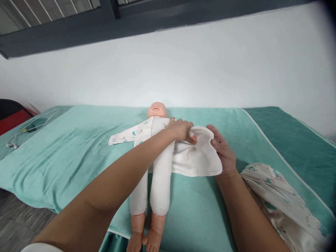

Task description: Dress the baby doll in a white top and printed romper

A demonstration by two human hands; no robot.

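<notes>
A baby doll [161,185] with a cloth body lies face up on a green cover. One sleeve of a white printed shirt [123,135] is on its arm at the left. The shirt's other half spreads out to the right, showing its plain white inside. My left hand [181,130] reaches over the doll's chest, its fingers closed around the doll's other arm, whose hand shows at the shirt's fold. My right hand [223,150] pinches the right edge of the shirt and holds it raised.
Printed cloth [278,199] lies bunched at the lower right beside my forearm. A white cable [34,126] rests at the far left near a red and black object [13,117]. A white wall [183,66] stands behind.
</notes>
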